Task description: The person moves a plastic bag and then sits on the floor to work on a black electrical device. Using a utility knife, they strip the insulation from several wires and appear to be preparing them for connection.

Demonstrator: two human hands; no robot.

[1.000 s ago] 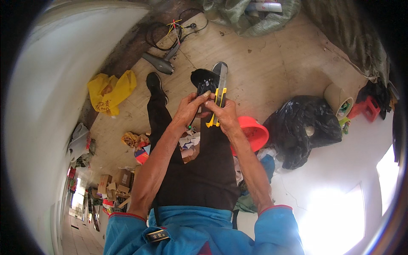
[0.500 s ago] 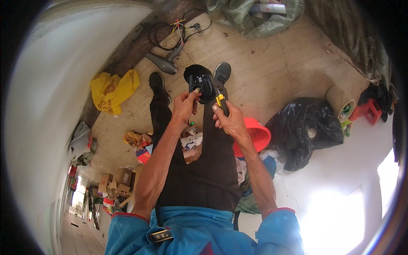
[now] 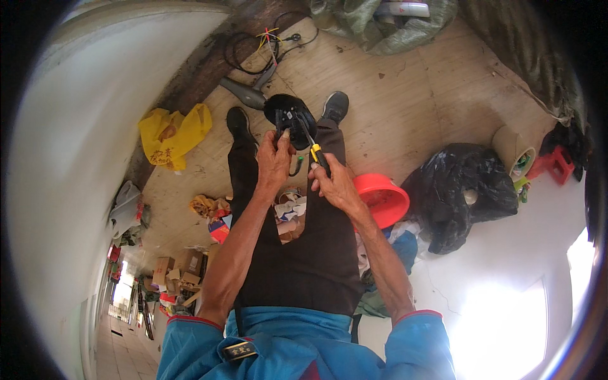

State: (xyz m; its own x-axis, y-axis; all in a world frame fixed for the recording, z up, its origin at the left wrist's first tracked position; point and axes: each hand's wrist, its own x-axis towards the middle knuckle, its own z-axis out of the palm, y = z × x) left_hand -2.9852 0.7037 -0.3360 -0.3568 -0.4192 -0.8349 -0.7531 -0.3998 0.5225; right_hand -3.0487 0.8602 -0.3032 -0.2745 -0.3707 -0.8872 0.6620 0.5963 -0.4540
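Note:
My left hand (image 3: 274, 158) grips the near edge of a round black plastic housing (image 3: 277, 107), its thumb pressed on the inner side. Small fittings show inside the housing, too small to name. A dark wire with a green end hangs below it. My right hand (image 3: 337, 187) is closed on a screwdriver (image 3: 316, 152) with a yellow and black handle. Its metal shaft points up and left, and the tip lies at the inside of the housing; whether it sits in a screw I cannot tell. Both hands are above my knees.
A grey hair dryer (image 3: 246, 95) and a coiled black cable (image 3: 235, 62) lie beyond my feet. At the left is a yellow plastic bag (image 3: 180, 142). Right of my legs stand a red basin (image 3: 380, 199) and a black plastic bag (image 3: 437, 190). A green woven sack (image 3: 342, 25) is at the far side.
The housing has shifted slightly left and turned in my left hand. My right hand has moved left with the screwdriver, whose shaft now leans further to the left across the housing.

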